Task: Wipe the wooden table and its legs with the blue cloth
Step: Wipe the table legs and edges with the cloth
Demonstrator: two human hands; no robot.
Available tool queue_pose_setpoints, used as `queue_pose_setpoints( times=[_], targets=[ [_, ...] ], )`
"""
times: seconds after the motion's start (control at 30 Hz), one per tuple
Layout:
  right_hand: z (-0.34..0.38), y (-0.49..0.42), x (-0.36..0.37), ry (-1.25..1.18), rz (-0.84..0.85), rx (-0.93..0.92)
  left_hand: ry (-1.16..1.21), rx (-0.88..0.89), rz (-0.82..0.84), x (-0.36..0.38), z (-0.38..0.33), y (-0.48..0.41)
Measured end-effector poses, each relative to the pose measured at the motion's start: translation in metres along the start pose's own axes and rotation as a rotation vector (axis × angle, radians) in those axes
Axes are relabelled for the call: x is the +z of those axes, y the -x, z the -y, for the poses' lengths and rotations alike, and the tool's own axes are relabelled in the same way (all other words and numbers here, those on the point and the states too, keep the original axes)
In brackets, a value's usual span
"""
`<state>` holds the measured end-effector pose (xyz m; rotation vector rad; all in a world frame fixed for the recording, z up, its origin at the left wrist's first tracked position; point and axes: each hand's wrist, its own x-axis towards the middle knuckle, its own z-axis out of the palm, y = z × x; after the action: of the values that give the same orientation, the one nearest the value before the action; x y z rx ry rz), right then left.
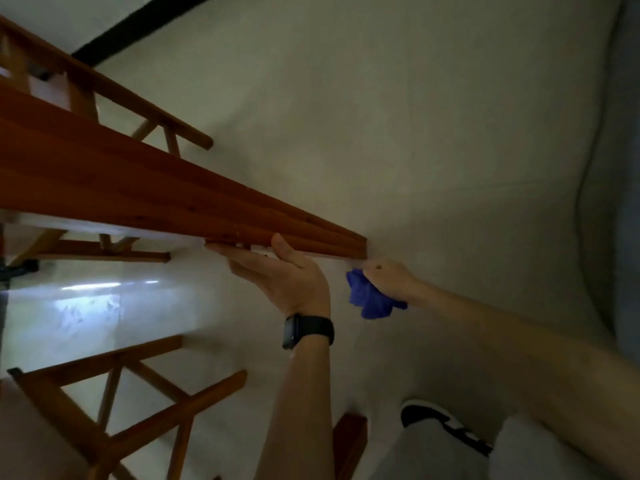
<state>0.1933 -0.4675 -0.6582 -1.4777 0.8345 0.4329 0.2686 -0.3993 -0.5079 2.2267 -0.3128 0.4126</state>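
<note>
Shoe (446,427): black and white, on pale floor (381,133) at bottom.
Left hand (291,275): fingers flat under wooden table (145,192) edge, thumb over rim; black watch (308,330) on wrist.
Right hand (388,275): fist closed around bunched blue cloth (370,299), just below table corner.
Chairs (114,410): 2 visible, wooden, beside table.

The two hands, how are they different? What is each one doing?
The left hand is open and flat, fingers stretched along the underside edge of the wooden table; the right hand is closed around the bunched blue cloth. The left hand holds nothing; the right hand holds the cloth. The left wrist wears a black watch; the right wrist is bare. Both are bare hands reaching up to the table's edge near its corner.
</note>
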Motion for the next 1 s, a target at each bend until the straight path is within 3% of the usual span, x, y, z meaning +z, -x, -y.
queue_pose_setpoints(
  times=[0.07, 0.17, 0.3, 0.37, 0.53, 0.63, 1.0],
  targets=[
    [0.003, 0.036, -0.014, 0.092, 0.019, 0.015, -0.056, -0.074, 0.089, -0.019, -0.027, 0.004],
    [0.008, 0.097, -0.038, 0.139, 0.019, 0.079, -0.089, -0.34, 0.313, -0.047, -0.045, 0.017],
    [0.022, 0.192, -0.07, 0.095, -0.03, 0.12, -0.36, -0.6, 0.961, -0.096, -0.068, 0.057],
    [0.033, 0.245, -0.083, 0.047, -0.065, 0.168, -0.337, -0.676, 1.101, -0.119, -0.094, 0.082],
    [0.071, 0.372, -0.12, 0.0, -0.131, 0.134, -0.291, -0.806, 1.224, -0.165, -0.17, 0.124],
    [0.096, 0.437, -0.139, 0.12, -0.096, 0.078, -0.266, -0.77, 1.225, -0.202, -0.218, 0.127],
    [0.242, 0.672, -0.162, 0.411, -0.01, -0.231, -0.074, -0.754, 0.932, -0.407, -0.366, 0.093]
  ],
)
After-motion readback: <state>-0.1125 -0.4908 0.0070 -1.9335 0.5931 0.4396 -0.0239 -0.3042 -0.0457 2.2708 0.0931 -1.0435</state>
